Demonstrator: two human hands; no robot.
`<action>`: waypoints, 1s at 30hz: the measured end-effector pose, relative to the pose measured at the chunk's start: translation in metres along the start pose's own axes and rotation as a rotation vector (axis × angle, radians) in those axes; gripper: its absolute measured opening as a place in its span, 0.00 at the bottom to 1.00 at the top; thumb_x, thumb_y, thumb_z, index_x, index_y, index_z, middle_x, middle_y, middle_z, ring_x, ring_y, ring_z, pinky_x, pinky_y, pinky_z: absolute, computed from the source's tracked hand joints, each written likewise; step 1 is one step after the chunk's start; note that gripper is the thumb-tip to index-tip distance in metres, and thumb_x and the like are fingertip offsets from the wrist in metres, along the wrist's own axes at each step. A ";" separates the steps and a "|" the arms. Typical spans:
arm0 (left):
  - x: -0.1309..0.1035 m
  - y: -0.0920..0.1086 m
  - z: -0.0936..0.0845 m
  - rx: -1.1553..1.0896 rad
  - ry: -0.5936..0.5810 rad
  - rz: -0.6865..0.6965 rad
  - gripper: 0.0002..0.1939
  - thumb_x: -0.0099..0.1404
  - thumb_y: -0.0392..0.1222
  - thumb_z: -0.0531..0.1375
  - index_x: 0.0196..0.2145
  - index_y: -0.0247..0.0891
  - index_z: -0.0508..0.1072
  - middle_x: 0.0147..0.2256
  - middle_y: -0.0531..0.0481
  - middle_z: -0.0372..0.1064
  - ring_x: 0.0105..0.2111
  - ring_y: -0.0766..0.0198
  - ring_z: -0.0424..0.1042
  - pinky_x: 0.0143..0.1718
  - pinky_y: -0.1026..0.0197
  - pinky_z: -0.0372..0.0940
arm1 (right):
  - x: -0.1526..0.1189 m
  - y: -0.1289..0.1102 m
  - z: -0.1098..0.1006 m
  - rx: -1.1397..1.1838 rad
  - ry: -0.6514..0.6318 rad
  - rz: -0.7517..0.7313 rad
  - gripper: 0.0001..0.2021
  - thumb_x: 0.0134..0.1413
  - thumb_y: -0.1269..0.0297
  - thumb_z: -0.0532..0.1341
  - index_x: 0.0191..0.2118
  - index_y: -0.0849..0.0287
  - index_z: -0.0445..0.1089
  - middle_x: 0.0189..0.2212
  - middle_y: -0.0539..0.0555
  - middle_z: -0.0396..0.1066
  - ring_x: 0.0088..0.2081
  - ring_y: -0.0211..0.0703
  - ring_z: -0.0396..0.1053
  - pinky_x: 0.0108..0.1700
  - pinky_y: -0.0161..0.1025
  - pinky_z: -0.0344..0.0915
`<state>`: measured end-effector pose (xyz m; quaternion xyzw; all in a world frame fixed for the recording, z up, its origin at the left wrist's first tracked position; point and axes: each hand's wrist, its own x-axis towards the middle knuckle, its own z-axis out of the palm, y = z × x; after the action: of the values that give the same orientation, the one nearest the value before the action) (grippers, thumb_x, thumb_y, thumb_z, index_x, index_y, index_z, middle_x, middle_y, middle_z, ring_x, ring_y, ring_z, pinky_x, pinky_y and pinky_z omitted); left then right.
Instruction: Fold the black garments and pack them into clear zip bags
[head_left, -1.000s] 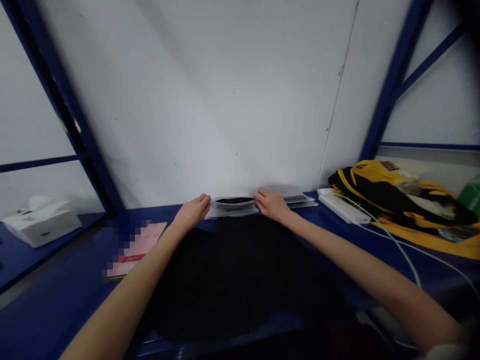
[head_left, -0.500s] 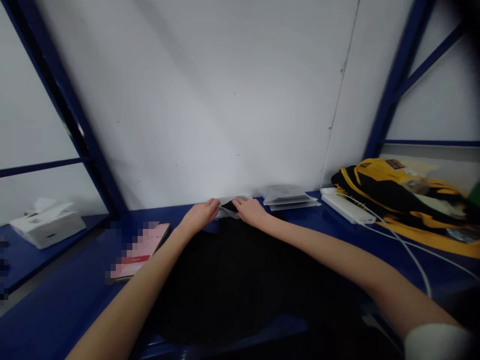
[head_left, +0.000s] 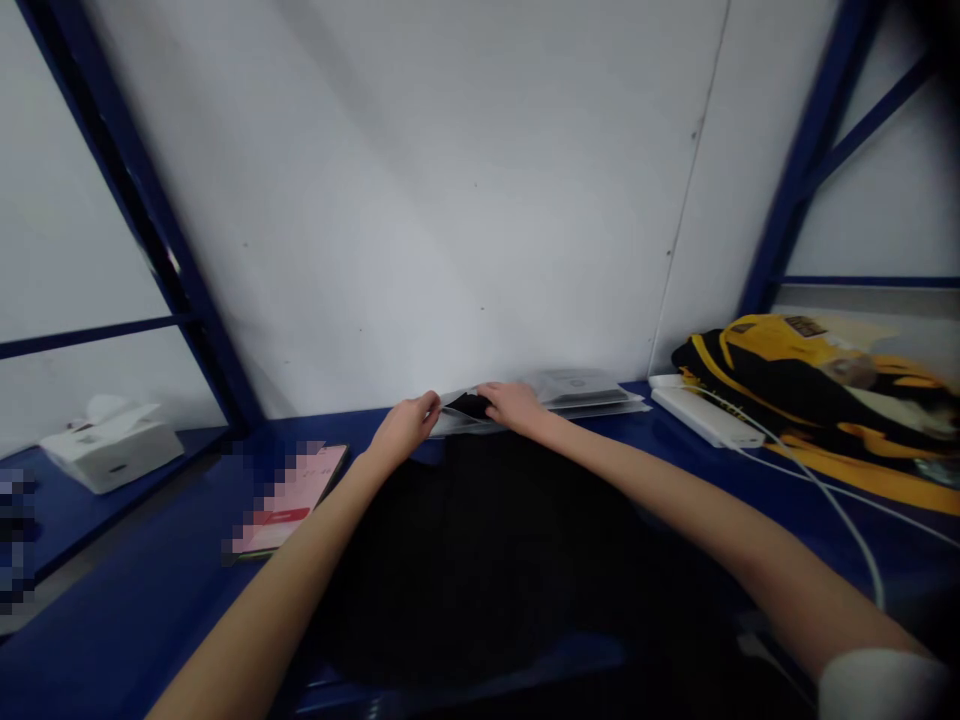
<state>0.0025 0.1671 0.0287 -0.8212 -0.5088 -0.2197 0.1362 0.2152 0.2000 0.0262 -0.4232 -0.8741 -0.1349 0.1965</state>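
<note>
A greyish, see-through plastic bag point(head_left: 454, 425) lies at the back of the blue table, its mouth partly open with something black showing inside. My left hand point(head_left: 405, 428) is closed, thumb and fingers pinching the bag's left edge. On the other side, my right hand point(head_left: 517, 408) has its fingers curled over the bag's right edge, next to the black part; the fingertips are partly hidden. Black cloth point(head_left: 465, 560) spreads over the table from the bag toward me, between my forearms.
To the left lies a phone point(head_left: 296, 500) with a pink screen, and beyond it a white tissue box point(head_left: 116, 450). Flat plastic packets point(head_left: 592, 392) are stacked right of my hands. Farther right are a white power strip point(head_left: 705, 418) with cables and a black-and-yellow bag point(head_left: 810, 390).
My hands have moved slightly apart, the right one to the right and a little up. The bag's mouth gapes wider, showing more black. The whole view has shifted slightly.
</note>
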 end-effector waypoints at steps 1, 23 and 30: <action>0.000 -0.002 0.000 0.010 0.001 -0.012 0.10 0.64 0.43 0.46 0.37 0.39 0.65 0.24 0.50 0.68 0.24 0.64 0.67 0.26 0.65 0.55 | -0.002 0.004 -0.002 0.065 0.030 0.018 0.15 0.48 0.70 0.55 0.44 0.58 0.65 0.43 0.55 0.70 0.40 0.45 0.68 0.38 0.36 0.60; -0.002 -0.006 0.004 0.072 -0.255 -0.041 0.08 0.58 0.38 0.50 0.33 0.38 0.68 0.31 0.46 0.71 0.30 0.61 0.70 0.29 0.64 0.59 | -0.137 0.029 -0.080 0.894 0.235 0.074 0.08 0.46 0.68 0.58 0.36 0.58 0.67 0.44 0.58 0.70 0.45 0.48 0.67 0.48 0.45 0.62; -0.003 0.003 -0.002 0.106 -0.292 -0.108 0.11 0.59 0.41 0.49 0.35 0.39 0.69 0.35 0.45 0.71 0.33 0.59 0.70 0.29 0.63 0.60 | -0.182 0.035 -0.076 0.517 -0.047 0.028 0.23 0.45 0.72 0.56 0.50 0.51 0.63 0.56 0.55 0.56 0.53 0.47 0.60 0.52 0.46 0.58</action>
<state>0.0033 0.1624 0.0288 -0.8074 -0.5776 -0.0777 0.0920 0.3631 0.0663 0.0125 -0.3742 -0.8779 0.1057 0.2794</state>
